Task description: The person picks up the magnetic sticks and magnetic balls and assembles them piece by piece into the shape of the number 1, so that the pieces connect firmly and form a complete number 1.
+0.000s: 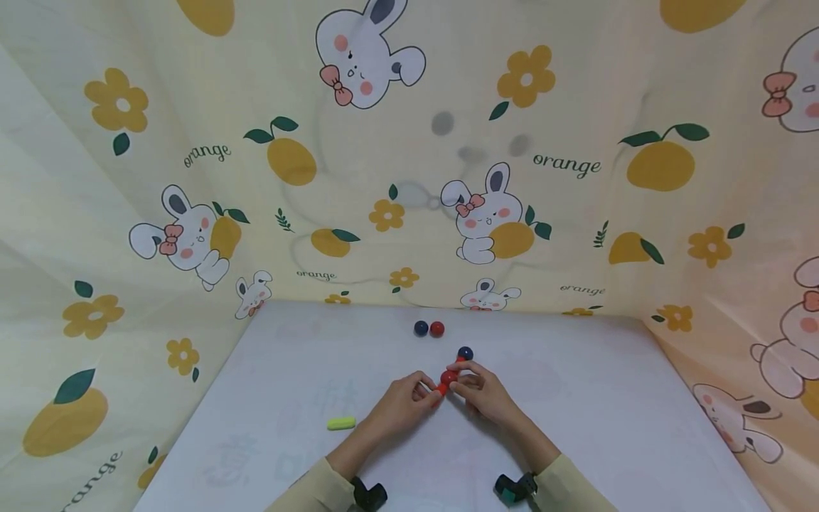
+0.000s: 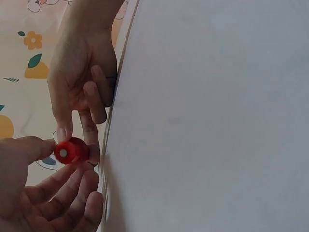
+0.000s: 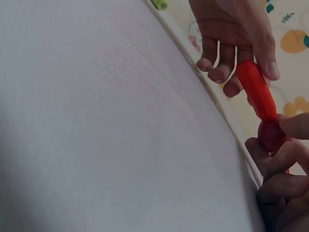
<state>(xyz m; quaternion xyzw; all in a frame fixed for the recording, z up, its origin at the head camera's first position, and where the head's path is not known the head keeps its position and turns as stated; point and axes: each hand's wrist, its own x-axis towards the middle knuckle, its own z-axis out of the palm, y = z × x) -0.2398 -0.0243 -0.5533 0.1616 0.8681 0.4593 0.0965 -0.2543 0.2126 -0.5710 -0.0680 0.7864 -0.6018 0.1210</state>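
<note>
Over the middle of the white tabletop, a red ball (image 1: pixel 448 378) joins two red sticks in a line, with a dark blue ball (image 1: pixel 465 353) at the far end. My left hand (image 1: pixel 403 404) pinches the near red stick (image 3: pixel 257 92) between thumb and fingers. In the left wrist view, a pale round spot shows on that stick's end. Thumb and fingers of my right hand (image 1: pixel 489 395) grip the red ball, partly covering it and the far stick.
Farther back on the white table (image 1: pixel 576 412), a loose dark blue ball (image 1: pixel 420 328) sits beside a loose red ball (image 1: pixel 437 328). A yellow-green stick (image 1: pixel 341 424) lies left of my left hand. Behind the table hangs a patterned cloth (image 1: pixel 358 242).
</note>
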